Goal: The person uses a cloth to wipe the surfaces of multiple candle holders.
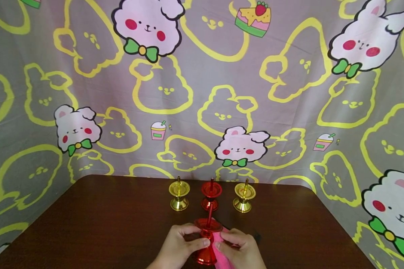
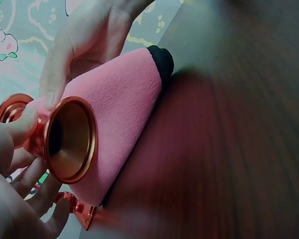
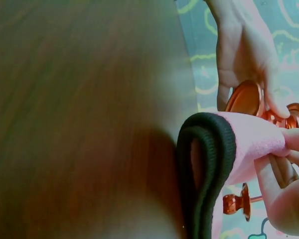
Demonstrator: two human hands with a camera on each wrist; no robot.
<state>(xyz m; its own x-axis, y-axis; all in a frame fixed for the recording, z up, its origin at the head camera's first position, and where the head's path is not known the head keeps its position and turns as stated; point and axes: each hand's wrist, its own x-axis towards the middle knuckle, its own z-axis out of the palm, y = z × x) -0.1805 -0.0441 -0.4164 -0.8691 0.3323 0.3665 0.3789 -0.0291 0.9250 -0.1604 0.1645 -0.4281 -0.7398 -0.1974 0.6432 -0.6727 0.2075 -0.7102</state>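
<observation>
My left hand point(image 1: 180, 244) grips a shiny red candle holder point(image 1: 207, 257) around its narrow stem, with its spike pointing up. A hollow, flared base point(image 2: 72, 139) of that holder faces the left wrist camera. Pinched in my right hand point(image 1: 240, 248) is a folded pink cloth point(image 1: 223, 257) with a dark edging point(image 3: 229, 149), pressed against the holder's stem. In the right wrist view, the cloth hangs down beside the holder, and my left hand shows behind it. Some of the stem is hidden by the fingers and the cloth.
Farther back on the dark wooden table point(image 1: 104, 220) stand a gold candle holder point(image 1: 179, 196), a second red holder point(image 1: 211, 194) and another gold holder point(image 1: 244, 196) in a row. A patterned grey curtain point(image 1: 188, 112) surrounds the table's back and sides.
</observation>
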